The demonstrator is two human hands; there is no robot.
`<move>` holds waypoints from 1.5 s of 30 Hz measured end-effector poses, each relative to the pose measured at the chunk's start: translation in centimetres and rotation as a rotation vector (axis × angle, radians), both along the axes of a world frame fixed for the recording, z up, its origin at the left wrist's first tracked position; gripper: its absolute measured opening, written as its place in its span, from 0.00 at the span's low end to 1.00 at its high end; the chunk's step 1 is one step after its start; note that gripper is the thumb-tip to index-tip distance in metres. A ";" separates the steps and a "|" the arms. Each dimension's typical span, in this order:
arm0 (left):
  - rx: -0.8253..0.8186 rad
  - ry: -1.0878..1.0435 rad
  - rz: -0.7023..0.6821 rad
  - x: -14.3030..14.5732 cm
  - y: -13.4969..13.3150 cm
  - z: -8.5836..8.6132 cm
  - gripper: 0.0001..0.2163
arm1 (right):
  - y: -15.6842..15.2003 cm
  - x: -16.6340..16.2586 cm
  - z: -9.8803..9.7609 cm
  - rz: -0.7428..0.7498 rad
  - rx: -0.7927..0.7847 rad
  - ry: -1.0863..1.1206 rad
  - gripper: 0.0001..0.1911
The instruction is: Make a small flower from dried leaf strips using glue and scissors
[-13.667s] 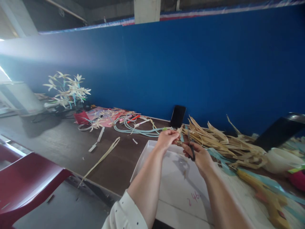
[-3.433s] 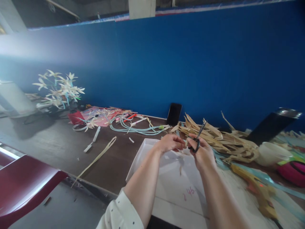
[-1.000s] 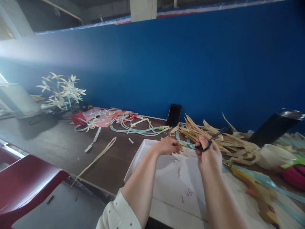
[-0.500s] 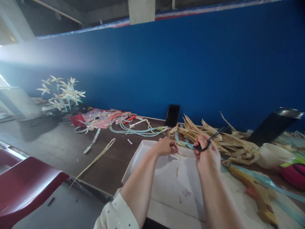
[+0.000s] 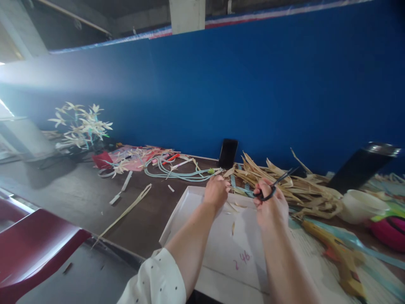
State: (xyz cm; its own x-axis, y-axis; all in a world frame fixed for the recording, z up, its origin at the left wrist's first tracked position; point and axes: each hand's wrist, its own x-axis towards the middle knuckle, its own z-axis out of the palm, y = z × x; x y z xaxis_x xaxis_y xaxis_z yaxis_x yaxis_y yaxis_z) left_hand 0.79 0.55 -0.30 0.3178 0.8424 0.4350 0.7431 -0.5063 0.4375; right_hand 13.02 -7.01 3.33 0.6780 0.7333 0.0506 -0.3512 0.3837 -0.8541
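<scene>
My right hand (image 5: 271,207) is closed on a pair of black scissors (image 5: 279,179), whose blades point up and to the right. My left hand (image 5: 217,192) reaches over the far rim of a white box lid (image 5: 218,253). Its fingers are bent together beside small dry scraps, and whatever is between them is hidden. Inside the lid lie a few slivers of dry husk (image 5: 233,228). Behind my right hand is a heap of dry corn husks (image 5: 303,196).
A black phone (image 5: 228,153) leans against the blue partition. To the right are a yellow glue gun (image 5: 337,253), a white cup (image 5: 363,205) and a dark flask (image 5: 360,169). Pale blue cords (image 5: 171,173) and a husk strip (image 5: 126,211) lie leftward, before husk flowers (image 5: 84,122).
My left hand has moved away from me and slightly left, from above the lid to its far rim. My right hand, still with the scissors, has shifted slightly left.
</scene>
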 end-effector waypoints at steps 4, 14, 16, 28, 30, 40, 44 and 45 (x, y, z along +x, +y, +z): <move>-0.087 0.005 -0.016 0.1 0.6 -0.2 0.10 | 0.0 -0.2 0.2 0.009 -0.003 0.006 0.18; -0.160 0.046 0.025 0.4 1.2 -0.4 0.11 | 0.1 -0.1 -0.1 0.025 -0.026 0.011 0.18; -0.178 0.047 0.037 0.5 1.3 -0.4 0.10 | 0.1 -0.1 -0.1 0.023 -0.045 0.015 0.19; -0.168 0.011 -0.004 0.8 1.1 -0.2 0.10 | 0.4 0.3 -0.9 0.034 -0.049 0.009 0.19; -0.165 0.031 -0.014 1.0 1.0 -0.1 0.11 | 0.5 0.4 -1.2 0.035 -0.046 0.003 0.19; -0.388 0.179 -0.024 2.0 1.9 1.7 0.13 | 0.6 0.3 -1.3 0.059 -0.049 0.012 0.19; -0.496 0.145 -0.063 2.1 2.6 2.5 0.09 | 0.5 0.1 -1.2 0.056 -0.039 0.016 0.19; -0.506 0.136 -0.087 2.0 2.8 2.7 0.08 | 0.5 0.1 -1.1 0.057 -0.042 0.020 0.19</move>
State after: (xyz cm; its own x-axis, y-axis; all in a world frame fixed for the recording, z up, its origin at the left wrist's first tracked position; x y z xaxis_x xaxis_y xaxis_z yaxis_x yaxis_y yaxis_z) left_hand 2.79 3.33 2.37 0.4215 0.9042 -0.0686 0.7745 -0.3197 0.5459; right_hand 13.11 -6.50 2.21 0.6359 0.7718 0.0059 -0.3887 0.3268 -0.8615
